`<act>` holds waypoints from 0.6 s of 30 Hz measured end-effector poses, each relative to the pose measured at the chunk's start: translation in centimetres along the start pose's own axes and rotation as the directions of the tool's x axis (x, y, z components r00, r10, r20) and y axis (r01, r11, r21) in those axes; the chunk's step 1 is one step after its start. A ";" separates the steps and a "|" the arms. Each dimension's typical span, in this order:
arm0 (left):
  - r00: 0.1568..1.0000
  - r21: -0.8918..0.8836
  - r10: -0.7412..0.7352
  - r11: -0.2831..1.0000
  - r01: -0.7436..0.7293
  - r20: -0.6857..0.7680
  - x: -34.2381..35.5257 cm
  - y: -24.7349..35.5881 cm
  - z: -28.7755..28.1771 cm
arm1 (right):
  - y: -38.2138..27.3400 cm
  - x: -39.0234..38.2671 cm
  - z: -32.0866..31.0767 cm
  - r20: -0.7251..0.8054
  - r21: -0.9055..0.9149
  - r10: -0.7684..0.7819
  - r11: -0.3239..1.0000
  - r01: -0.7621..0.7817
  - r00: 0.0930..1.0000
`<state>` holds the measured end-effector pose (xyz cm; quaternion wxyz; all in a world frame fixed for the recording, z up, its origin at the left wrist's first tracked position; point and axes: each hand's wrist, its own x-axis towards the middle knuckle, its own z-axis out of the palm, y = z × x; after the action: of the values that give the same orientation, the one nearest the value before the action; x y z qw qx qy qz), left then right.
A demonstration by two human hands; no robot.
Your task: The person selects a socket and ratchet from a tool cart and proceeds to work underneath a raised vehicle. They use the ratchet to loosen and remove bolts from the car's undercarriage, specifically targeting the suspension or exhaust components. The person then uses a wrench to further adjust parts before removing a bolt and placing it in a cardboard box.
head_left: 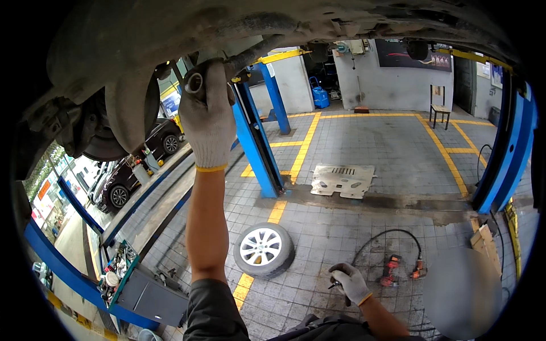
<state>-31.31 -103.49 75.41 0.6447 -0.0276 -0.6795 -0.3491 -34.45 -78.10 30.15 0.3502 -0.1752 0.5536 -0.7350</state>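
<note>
Overhead is the dirty underside of a raised car point(187, 28). My left hand point(209, 122), in a pale knit glove with a yellow cuff, reaches up to it. Its fingers close around a dark part with a round, ring-like end point(195, 83), just right of the wheel hub area with a brake disc point(108, 139). The glove hides most of that part. Low in front of me, my gloved right hand point(351, 283) is curled around a small dark, slim object point(336, 285), whose kind I cannot make out.
A wheel point(264, 250) lies on the tiled floor. A red cordless power tool point(390, 270) and an orange tool on a black hose point(420, 269) lie to the right. Blue lift posts point(259, 142) flank me. A metal shield plate point(343, 181), tool cart point(153, 298) and chair point(439, 108) stand around.
</note>
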 end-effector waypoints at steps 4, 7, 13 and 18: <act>0.989 -0.094 0.087 0.991 -0.098 -0.123 -1.1 -1.8 1.8 | 0.1 -1.2 0.2 -0.023 0.047 0.016 0.999 -0.015 1.000; 0.970 -0.024 0.109 0.993 -0.116 -0.216 0.8 -1.7 1.3 | 0.7 -1.8 -1.1 -0.052 0.010 -0.020 1.000 0.020 0.998; 0.945 -0.060 0.188 0.976 -0.211 -0.268 2.7 -2.6 2.5 | -1.1 -2.8 -3.1 -0.134 -0.030 -0.188 0.982 0.185 0.973; 0.642 0.925 0.719 -0.003 -0.381 0.267 9.1 -11.6 -6.2 | -0.5 -3.9 -1.8 -0.060 -0.043 -0.199 0.979 0.197 0.978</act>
<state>-33.17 -119.14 78.00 0.6987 0.1387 -0.5700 0.4094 -33.07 -74.02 30.56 0.2542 -0.2125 0.5578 -0.7610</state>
